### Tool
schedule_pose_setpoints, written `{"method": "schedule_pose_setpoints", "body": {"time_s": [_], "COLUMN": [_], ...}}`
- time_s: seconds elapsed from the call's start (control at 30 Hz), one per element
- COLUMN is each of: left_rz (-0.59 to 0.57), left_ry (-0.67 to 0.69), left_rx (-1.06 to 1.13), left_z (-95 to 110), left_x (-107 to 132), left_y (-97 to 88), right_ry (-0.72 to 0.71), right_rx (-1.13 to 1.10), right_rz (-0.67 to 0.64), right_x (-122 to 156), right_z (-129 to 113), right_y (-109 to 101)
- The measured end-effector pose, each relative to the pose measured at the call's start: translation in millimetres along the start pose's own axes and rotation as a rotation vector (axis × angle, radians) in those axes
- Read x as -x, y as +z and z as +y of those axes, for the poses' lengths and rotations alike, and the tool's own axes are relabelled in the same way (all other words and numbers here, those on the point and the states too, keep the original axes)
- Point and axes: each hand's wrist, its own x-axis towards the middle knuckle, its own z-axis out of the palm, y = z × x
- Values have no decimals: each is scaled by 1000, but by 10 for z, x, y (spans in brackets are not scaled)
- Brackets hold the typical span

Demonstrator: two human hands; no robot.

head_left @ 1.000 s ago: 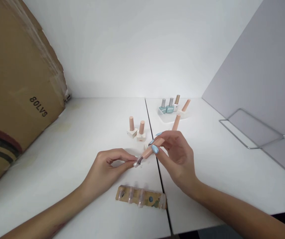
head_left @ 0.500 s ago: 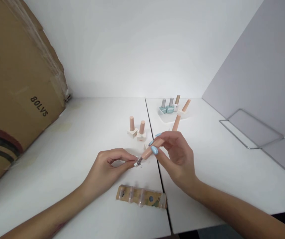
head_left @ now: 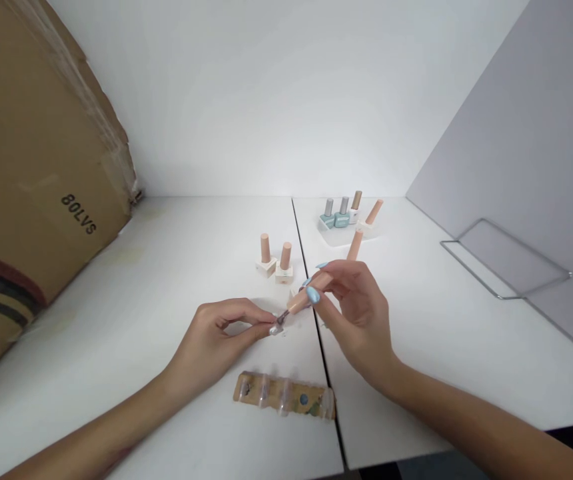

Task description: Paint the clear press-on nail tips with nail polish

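My left hand (head_left: 226, 330) pinches a small, shiny, pale false nail (head_left: 275, 329) between thumb and forefinger, just above the table. My right hand (head_left: 354, 313) grips the peach cap of a nail polish brush (head_left: 300, 302), slanting it down to the left. The dark bristles touch the false nail or lie right over it. Nearer to me lies a brown cardboard strip (head_left: 294, 395) with several clear false nails stuck along it. Partly hidden behind my right fingers is a small pale bottle (head_left: 291, 295).
Two peach-capped polish bottles (head_left: 275, 261) stand beyond my hands. Another peach cap (head_left: 355, 245) rises behind my right hand. A white tray (head_left: 341, 244) holds several polish bottles at the back. Cardboard (head_left: 41, 173) leans at left, a wire stand (head_left: 506, 260) sits at right.
The brush in my right hand has shifted slightly up and to the right along the false nail. My left hand stays in place.
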Motion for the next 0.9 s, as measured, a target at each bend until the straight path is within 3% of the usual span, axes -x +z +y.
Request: {"method": "schedule_pose_setpoints", "body": {"time_s": [0.13, 0.37, 0.63, 0.8, 0.9], "left_rz": [4, -6, 10, -6, -6], "left_ry": [-8, -54, -64, -62, -59], "left_rx": [-5, 35, 37, 35, 26], "left_z": [-7, 8, -20, 8, 15], "left_x": [3, -8, 0, -7, -16], "left_y": [1, 1, 1, 2, 4], "right_ry": [-6, -133, -36, -97, -59], "right_rx": [-5, -34, 0, -47, -29], "right_rz": [101, -24, 122, -15, -43], "right_x": [-50, 59, -44, 25, 26], "right_z": [-18, -18, -28, -39, -20], "right_y": [-32, 5, -32, -11, -6]}}
